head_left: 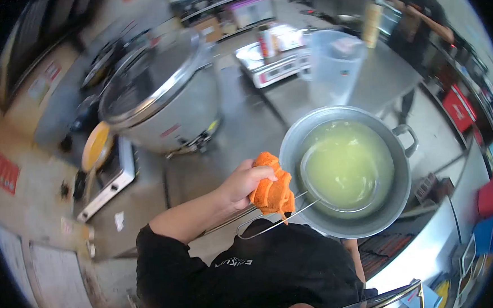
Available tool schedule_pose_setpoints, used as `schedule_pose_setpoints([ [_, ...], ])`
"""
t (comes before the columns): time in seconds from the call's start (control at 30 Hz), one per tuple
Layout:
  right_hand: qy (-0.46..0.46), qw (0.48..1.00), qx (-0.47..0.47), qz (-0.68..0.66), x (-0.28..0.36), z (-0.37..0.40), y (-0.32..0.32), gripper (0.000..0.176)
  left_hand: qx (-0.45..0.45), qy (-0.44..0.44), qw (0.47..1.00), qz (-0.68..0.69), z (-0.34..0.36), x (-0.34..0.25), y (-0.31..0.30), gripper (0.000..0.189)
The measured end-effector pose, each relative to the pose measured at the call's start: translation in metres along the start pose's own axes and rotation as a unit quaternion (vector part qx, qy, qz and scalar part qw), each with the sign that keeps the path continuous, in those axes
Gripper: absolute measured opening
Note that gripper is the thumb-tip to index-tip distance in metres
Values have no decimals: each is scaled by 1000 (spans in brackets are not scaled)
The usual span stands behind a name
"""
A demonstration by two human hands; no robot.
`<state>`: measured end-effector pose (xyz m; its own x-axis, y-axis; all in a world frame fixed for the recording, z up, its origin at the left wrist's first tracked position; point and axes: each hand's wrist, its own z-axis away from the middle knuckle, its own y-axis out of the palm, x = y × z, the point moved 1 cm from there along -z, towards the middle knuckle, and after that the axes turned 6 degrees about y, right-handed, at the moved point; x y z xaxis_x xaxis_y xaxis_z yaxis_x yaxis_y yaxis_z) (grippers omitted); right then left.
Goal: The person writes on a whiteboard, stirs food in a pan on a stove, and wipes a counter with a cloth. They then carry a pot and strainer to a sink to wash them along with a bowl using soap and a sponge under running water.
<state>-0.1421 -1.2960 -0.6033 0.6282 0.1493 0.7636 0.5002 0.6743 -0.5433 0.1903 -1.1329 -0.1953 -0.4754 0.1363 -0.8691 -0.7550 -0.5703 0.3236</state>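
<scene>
My left hand (247, 183) is closed around a bunched orange cloth (272, 189), right beside the near-left rim of a large metal pot (291, 145). Pale yellow-green liquid (348, 153) fills much of the pot. A round strainer (349, 210) sits partly sunk in it, its long wire handle (269, 227) reaching over the rim and under the cloth. At the pot's right side a loop handle (408, 139) sticks out uncovered. Below the pot only my right forearm (351, 255) shows; the pot hides my right hand.
A big lidded steel cooker (167, 111) stands on the steel counter. Beyond the pot are a clear plastic jug (336, 64) and a scale (278, 67). An orange-rimmed pan (96, 147) rests on a stove (110, 182) at left. Another person (419, 22) stands at back right.
</scene>
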Motion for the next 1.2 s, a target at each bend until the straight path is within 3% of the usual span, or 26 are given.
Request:
schedule_pose_setpoints([
  [0.07, 31, 997, -46, -52, -24, -14, -31, 32, 55, -25, 998, -12, -41, 1, 42, 23],
  [0.13, 4, 993, -28, 117, -56, -42, -52, 39, 76, -24, 997, -8, -83, 3, 81, 24],
  [0.27, 133, 987, -67, 52, -85, -81, -80, 38, 136, -63, 989, -12, -172, 3, 155, 24],
  [0.37, 170, 983, -59, 34, -45, -141, -138, 32, 164, -65, 984, -18, -261, -9, 205, 25],
  [0.5, 194, 976, -99, 27, -79, -193, -216, 29, 221, -69, 972, -42, -344, 23, 300, 25],
  [0.8, 315, 916, -224, -107, -147, -230, -378, 26, 224, -61, 973, 13, -551, 63, 497, 20],
  [0.93, 312, 889, -293, -163, -172, -242, -444, 23, 239, -44, 970, -1, -651, 71, 586, 21],
  [1.0, 364, 834, -293, -293, -174, -257, -490, 21, 240, -36, 970, -2, -702, 74, 633, 21],
  [1.1, 318, 848, -343, -250, -211, -290, -562, 19, 220, -41, 975, 15, -770, 81, 698, 21],
  [1.2, 297, 871, -322, -224, -242, -342, -651, 19, 203, -51, 977, 41, -841, 81, 752, 20],
])
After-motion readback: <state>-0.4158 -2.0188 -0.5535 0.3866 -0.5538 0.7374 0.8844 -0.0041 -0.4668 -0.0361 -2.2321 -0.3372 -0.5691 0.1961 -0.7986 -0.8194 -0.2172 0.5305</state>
